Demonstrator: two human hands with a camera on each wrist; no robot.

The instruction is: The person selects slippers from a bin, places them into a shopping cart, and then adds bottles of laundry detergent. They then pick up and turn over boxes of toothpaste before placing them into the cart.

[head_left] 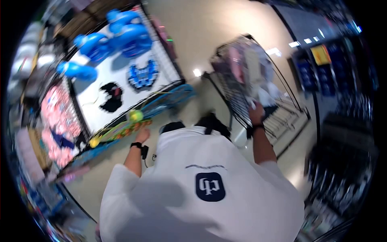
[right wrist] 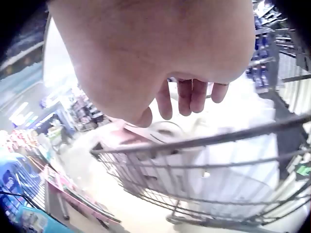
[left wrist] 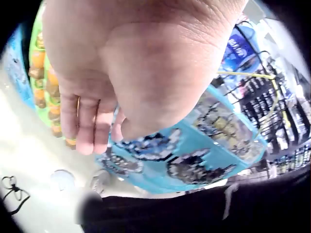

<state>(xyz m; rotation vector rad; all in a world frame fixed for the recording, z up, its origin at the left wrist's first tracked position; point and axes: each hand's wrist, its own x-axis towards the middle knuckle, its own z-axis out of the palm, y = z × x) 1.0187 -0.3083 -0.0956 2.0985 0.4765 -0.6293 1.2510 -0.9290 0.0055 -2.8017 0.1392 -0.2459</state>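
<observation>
My left hand [head_left: 142,135] hangs beside the display stand, its fingers loosely relaxed and holding nothing. In the left wrist view its fingers [left wrist: 86,121] overlap a turquoise bag [left wrist: 194,140] with dark pixel-like patterns. Left of them hangs a green item with orange pieces [left wrist: 52,92]. My right hand [head_left: 256,113] is over the near side of a wire shopping cart [head_left: 234,99]. Seen from the right wrist, its fingers [right wrist: 184,97] point down above the cart's rim [right wrist: 209,141], in front of a white plastic-like item [right wrist: 233,114]. Thumb and fingers stand apart.
On the white-topped display stand [head_left: 90,111] are several blue inflatable-looking items [head_left: 133,40] and two pixel-patterned pieces. Pink packages [head_left: 60,109] fill its left side. Pink and pale goods [head_left: 252,64] lie in the cart. Shelves with dark blue packs [head_left: 308,72] stand at the right.
</observation>
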